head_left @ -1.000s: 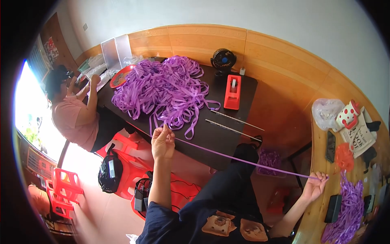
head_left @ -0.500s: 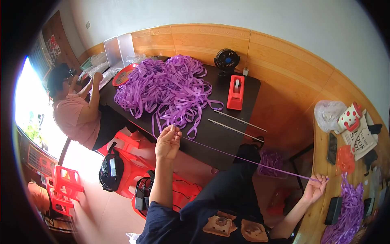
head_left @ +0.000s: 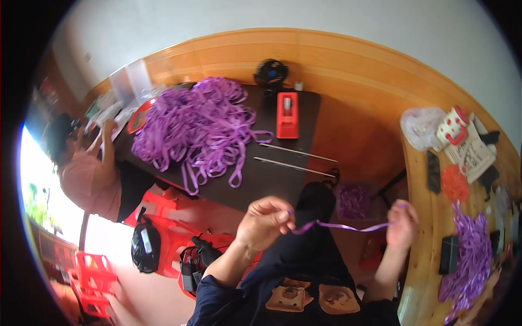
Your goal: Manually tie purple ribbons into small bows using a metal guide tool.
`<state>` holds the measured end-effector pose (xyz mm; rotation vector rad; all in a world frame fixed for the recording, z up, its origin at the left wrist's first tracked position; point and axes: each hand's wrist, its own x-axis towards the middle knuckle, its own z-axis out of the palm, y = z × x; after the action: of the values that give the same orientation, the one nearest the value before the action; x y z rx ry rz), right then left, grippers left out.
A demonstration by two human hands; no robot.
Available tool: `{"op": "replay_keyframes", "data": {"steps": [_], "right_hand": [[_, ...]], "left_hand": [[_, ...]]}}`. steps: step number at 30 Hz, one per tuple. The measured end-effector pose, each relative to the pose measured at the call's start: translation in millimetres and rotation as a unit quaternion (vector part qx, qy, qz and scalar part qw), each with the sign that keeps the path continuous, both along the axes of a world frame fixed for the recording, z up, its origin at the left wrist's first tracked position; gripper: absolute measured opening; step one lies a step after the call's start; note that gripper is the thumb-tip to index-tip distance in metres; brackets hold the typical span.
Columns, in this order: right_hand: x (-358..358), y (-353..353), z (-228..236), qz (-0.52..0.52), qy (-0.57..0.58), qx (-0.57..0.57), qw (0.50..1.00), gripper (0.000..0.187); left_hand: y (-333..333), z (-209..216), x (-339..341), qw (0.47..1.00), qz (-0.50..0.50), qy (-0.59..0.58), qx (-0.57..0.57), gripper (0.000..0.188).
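Note:
A narrow purple ribbon [head_left: 356, 226] hangs slack in a shallow curve between my two hands, above my dark-trousered legs. At its left end, my left hand [head_left: 265, 224] pinches it between thumb and fingers. My right hand [head_left: 402, 225], somewhat blurred, holds the other end close to the wooden bench's edge. Beyond my left hand, a big tangled heap of purple ribbons [head_left: 196, 127] covers much of the dark table [head_left: 244, 190]. Another bundle of purple ribbons [head_left: 470, 255] lies on the wooden bench [head_left: 421, 255] to my right.
A red tape dispenser [head_left: 287, 117], a black fan [head_left: 271, 74] and two thin rods [head_left: 296, 165] are on the table. Below stands a bin of purple ribbon [head_left: 353, 201]. Red stools [head_left: 163, 239] carry bags at left, where a person [head_left: 89, 174] sits. A phone [head_left: 433, 172] lies on the bench.
My hands have come closer together, the left moving right and toward me. The ribbon, stretched taut before, now sags. The whole view has shifted a little.

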<state>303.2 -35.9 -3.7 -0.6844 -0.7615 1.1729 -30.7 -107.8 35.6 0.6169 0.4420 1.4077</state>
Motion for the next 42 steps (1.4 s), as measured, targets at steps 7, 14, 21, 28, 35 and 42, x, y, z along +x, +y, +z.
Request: {"op": "replay_keyframes", "data": {"steps": [7, 14, 21, 28, 35, 42], "right_hand": [[-88.7, -31.0, 47.2, 0.134, -0.396, 0.285, 0.863, 0.020], [-88.9, -24.6, 44.7, 0.081, -0.461, 0.406, 0.785, 0.026], [-94.4, -24.5, 45.0, 0.049, -0.496, 0.450, 0.741, 0.028], [-92.6, -23.1, 47.4, 0.037, -0.547, 0.479, 0.686, 0.024], [-91.7, -24.0, 46.6, 0.013, -0.574, 0.512, 0.638, 0.024], [-91.1, -25.2, 52.3, -0.014, -0.600, 0.537, 0.594, 0.025]], "left_hand": [[6.1, -3.8, 49.5, 0.993, -0.100, 0.054, -0.022, 0.007], [4.8, -10.3, 54.9, 0.990, -0.061, 0.130, -0.002, 0.008], [5.7, -14.6, 54.5, 0.991, -0.065, 0.118, 0.001, 0.009], [7.4, -15.0, 48.6, 0.983, -0.071, 0.166, 0.021, 0.009], [6.6, -13.7, 45.3, 0.983, -0.140, 0.115, -0.027, 0.006], [6.0, -20.6, 42.3, 0.976, -0.209, 0.011, -0.067, 0.009]]}}
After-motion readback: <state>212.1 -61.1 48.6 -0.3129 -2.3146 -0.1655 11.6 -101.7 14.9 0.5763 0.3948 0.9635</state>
